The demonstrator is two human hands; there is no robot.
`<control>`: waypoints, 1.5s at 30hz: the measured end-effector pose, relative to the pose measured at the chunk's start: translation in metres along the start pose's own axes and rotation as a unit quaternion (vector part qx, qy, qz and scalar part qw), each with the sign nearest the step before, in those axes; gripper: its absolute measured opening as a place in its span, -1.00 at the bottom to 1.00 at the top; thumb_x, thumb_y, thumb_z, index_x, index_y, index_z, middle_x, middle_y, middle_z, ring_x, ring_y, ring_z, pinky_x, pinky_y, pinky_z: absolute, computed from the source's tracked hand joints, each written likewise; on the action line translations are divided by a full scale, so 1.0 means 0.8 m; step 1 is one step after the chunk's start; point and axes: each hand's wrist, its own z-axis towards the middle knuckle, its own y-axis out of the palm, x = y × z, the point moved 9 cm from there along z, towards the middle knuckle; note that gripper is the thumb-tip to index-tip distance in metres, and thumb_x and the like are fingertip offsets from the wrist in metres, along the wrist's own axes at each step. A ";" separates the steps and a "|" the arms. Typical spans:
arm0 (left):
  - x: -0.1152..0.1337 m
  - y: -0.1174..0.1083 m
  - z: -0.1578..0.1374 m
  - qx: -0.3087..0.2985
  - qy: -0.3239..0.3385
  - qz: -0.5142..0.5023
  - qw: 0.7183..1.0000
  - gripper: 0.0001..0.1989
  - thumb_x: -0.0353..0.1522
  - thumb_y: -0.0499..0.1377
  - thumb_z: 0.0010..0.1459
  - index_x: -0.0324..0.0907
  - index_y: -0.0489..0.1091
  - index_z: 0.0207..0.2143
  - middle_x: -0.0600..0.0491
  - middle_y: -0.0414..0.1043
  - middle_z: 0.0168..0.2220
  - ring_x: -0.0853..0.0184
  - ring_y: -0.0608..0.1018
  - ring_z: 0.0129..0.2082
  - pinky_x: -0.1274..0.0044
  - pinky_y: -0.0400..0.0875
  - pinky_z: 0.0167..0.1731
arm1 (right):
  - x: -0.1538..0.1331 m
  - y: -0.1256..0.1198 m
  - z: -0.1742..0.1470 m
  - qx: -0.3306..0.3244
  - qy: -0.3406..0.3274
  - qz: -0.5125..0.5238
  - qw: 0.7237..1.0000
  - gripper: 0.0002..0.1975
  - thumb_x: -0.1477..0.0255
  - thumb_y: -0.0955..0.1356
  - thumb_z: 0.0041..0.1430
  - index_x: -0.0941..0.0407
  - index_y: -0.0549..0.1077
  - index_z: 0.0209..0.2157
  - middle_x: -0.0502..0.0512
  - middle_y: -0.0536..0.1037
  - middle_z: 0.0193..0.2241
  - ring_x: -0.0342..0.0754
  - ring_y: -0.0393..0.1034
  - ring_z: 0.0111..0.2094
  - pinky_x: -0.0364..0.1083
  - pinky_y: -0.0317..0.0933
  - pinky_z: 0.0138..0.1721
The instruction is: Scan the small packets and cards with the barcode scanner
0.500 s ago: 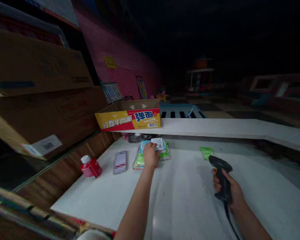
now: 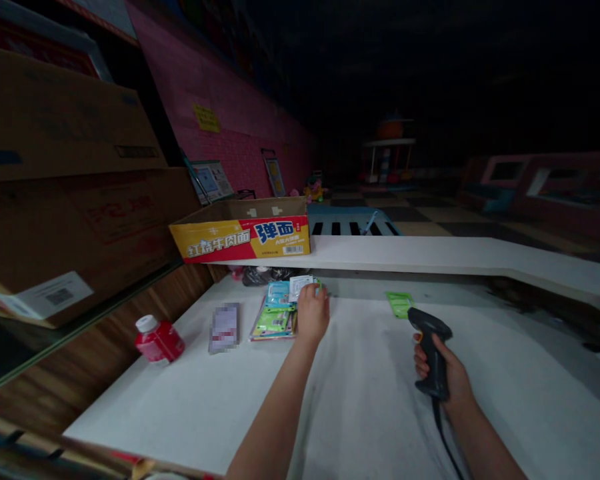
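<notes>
My left hand [image 2: 313, 313] is at the right side of a pile of small flat packets, its fingers bent down beside a white packet [image 2: 299, 287]. What lies under those fingertips is hidden. A blue packet [image 2: 279, 293] and a green packet [image 2: 273, 321] show on top of the pile, to the left of the hand. My right hand [image 2: 453, 377] is wrapped round the grip of a black barcode scanner [image 2: 433, 357], whose cable hangs down. Just beyond the scanner's head a single green packet [image 2: 399, 304] lies flat on the white counter [image 2: 360, 393].
Left of the pile lie a blurred-out flat rectangular thing [image 2: 225, 327] and a red bottle with a white cap [image 2: 160, 340]. An open yellow and red carton [image 2: 245, 240] stands on the raised ledge [image 2: 405, 253]. Large cardboard boxes [image 2: 75, 227] are stacked at the left.
My left hand has shifted from the middle of the pile to its right side, uncovering the blue and green packets. The view has turned slightly right. The right hand still holds the barcode scanner.
</notes>
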 end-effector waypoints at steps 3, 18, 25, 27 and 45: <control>0.045 0.035 -0.001 -0.033 0.031 -0.066 0.997 -0.76 -0.47 0.14 0.19 -0.19 0.48 -0.09 -0.11 0.41 -0.05 0.14 0.40 0.02 0.29 0.31 0.07 | -0.011 -0.001 -0.001 0.010 -0.019 0.011 1.000 -0.57 0.11 0.52 -0.11 0.13 0.49 -0.31 -0.09 0.36 -0.65 -0.23 0.18 -0.69 -0.23 0.11 -0.71; 0.210 0.242 0.012 -0.295 0.098 -0.113 0.944 -0.52 -0.37 0.11 0.23 -0.19 0.31 0.21 -0.15 0.22 0.29 0.14 0.30 0.26 0.32 0.18 0.24 | -0.049 -0.014 -0.003 0.062 -0.095 0.064 0.991 -0.57 0.08 0.50 -0.07 0.13 0.47 -0.32 -0.11 0.35 -0.67 -0.24 0.16 -0.70 -0.25 0.10 -0.72; 0.191 0.246 -0.003 -0.326 0.127 -0.086 0.933 -0.53 -0.29 0.11 0.27 -0.10 0.30 0.23 -0.12 0.16 0.32 0.10 0.23 0.32 0.22 0.09 0.29 | -0.045 -0.010 -0.003 0.068 -0.085 0.060 0.992 -0.55 0.08 0.51 -0.11 0.13 0.48 -0.32 -0.11 0.35 -0.68 -0.23 0.16 -0.70 -0.24 0.08 -0.73; 0.174 0.233 -0.009 -0.312 0.132 -0.106 0.935 -0.56 -0.30 0.13 0.26 -0.13 0.36 0.18 -0.14 0.22 0.29 0.13 0.28 0.29 0.27 0.13 0.28 | -0.042 -0.010 -0.003 0.067 -0.082 0.051 0.993 -0.56 0.08 0.51 -0.10 0.13 0.47 -0.32 -0.10 0.36 -0.67 -0.22 0.16 -0.70 -0.24 0.08 -0.73; 0.031 0.124 -0.063 -0.162 -0.116 -0.086 0.976 -0.67 -0.20 0.36 -0.01 -0.21 0.45 -0.27 -0.06 0.43 -0.21 0.16 0.46 -0.09 0.36 0.27 -0.01 | -0.011 0.011 -0.010 0.015 -0.029 -0.047 0.998 -0.58 0.09 0.47 -0.02 0.14 0.47 -0.27 -0.06 0.38 -0.64 -0.20 0.20 -0.70 -0.22 0.11 -0.72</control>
